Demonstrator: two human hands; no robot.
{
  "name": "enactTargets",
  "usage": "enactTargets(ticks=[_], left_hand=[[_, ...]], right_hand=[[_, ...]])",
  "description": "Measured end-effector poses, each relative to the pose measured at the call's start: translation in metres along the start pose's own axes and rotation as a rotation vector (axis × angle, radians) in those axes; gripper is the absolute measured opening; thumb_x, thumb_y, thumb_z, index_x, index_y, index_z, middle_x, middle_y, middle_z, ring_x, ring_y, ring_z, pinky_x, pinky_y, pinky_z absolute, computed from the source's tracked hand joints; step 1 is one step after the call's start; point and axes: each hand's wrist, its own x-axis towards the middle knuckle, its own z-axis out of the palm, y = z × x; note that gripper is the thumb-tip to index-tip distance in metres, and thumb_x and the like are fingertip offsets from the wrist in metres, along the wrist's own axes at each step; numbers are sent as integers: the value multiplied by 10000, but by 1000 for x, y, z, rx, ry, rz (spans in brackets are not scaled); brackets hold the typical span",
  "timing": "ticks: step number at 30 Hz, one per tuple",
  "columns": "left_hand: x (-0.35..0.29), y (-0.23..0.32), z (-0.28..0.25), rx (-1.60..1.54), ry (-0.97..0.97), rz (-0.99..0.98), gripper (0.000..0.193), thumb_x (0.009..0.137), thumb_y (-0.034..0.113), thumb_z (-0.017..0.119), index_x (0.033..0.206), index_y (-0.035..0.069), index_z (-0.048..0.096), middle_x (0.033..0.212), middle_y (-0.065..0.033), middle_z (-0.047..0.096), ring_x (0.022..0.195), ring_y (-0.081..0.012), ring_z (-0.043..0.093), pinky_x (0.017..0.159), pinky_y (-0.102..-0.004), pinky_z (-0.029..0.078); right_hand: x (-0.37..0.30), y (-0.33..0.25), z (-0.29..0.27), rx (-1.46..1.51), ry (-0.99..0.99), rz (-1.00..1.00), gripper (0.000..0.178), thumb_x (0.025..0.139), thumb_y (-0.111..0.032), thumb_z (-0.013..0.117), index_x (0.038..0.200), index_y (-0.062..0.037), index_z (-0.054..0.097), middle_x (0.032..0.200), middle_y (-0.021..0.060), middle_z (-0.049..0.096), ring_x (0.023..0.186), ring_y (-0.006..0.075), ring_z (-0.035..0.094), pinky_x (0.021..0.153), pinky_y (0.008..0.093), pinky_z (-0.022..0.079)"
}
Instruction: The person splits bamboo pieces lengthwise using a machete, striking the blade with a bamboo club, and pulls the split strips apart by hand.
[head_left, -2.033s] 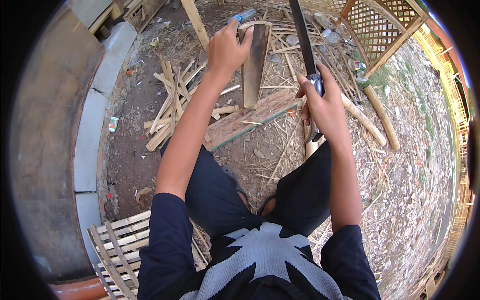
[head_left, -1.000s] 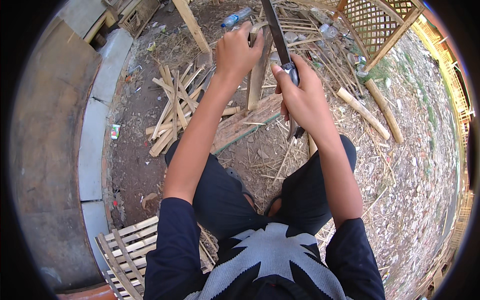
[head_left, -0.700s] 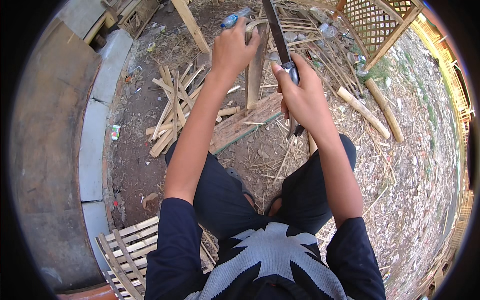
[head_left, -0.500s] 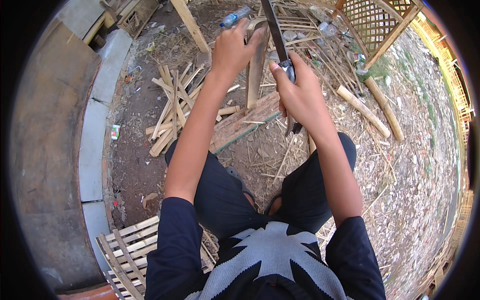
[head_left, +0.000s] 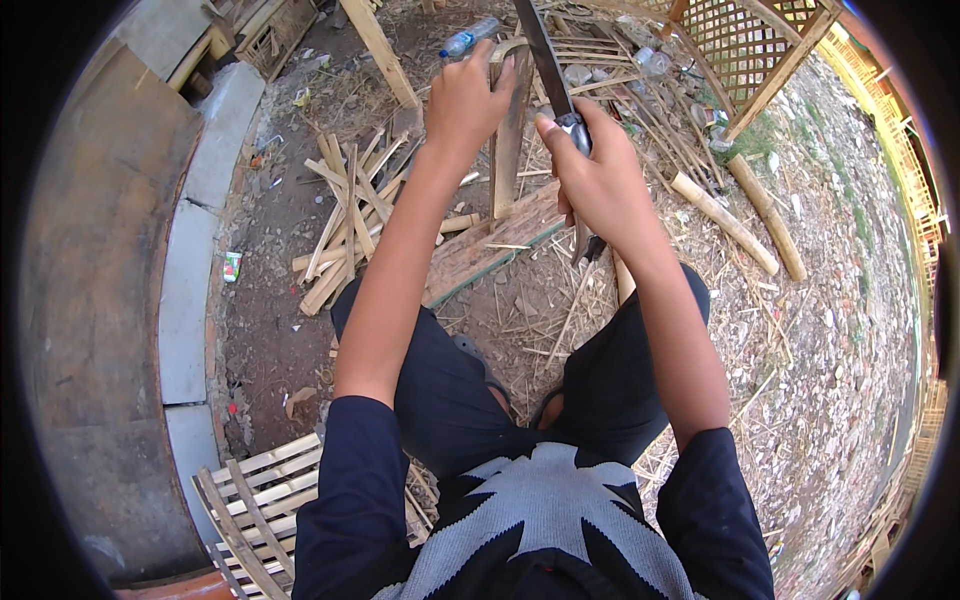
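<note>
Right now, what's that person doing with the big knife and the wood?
The person's left grip holds the top of a wooden piece, which stands upright, its lower end apparently on a plank. The right grip holds a long dark knife by its handle, blade pointing away from the person and close by the wooden piece's right side. I can't tell whether they touch. A loose pile of sticks lies to the left.

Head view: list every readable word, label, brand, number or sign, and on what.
None readable.
Small red, green and white packet: too small to read.
Bluish plastic bottle: too small and blurred.
Long blade in right hand, wood piece at left hand: no lettering visible.
</note>
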Motion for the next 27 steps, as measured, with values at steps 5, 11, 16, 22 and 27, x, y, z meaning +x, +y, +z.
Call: enactTargets(ticks=[5,11,16,22,27], left_hand=[[4,3,-5,-21,-57,-45,486,922,340,613,1224,-40,619,789,-285,675,811,-446,682,740,-480,545],[1,-8,-6,28,-50,-67,488,919,353,606,1235,-18,613,764,-274,670,781,-442,679,728,-489,540],[-3,-15,-3,24,-19,-29,367,936,321,581,1171,40,604,745,-253,675,757,-459,676,672,-540,553],[-4,-8,-17,48,-37,-31,377,932,318,583,1177,31,595,759,-261,675,785,-463,674,703,-538,550],[-6,1,-17,35,-37,-40,381,935,316,587,1186,30,596,758,-254,678,777,-465,674,707,-535,550]], right_hand=[[9,-36,-18,-3,233,-275,309,946,-243,615,1103,23,617,643,97,615,510,202,589,508,347,452],[1,-74,-23,130,240,-299,254,998,-271,588,973,-19,566,583,-10,497,408,64,482,351,227,359],[14,32,20,-251,56,-88,312,943,-232,614,952,59,501,646,224,615,591,356,647,567,433,480],[2,17,16,-133,21,-65,356,948,-269,614,973,76,531,654,204,628,553,329,641,539,426,490],[1,-21,-9,50,-137,189,387,970,-306,604,1001,76,556,592,100,578,455,190,593,413,338,450]])
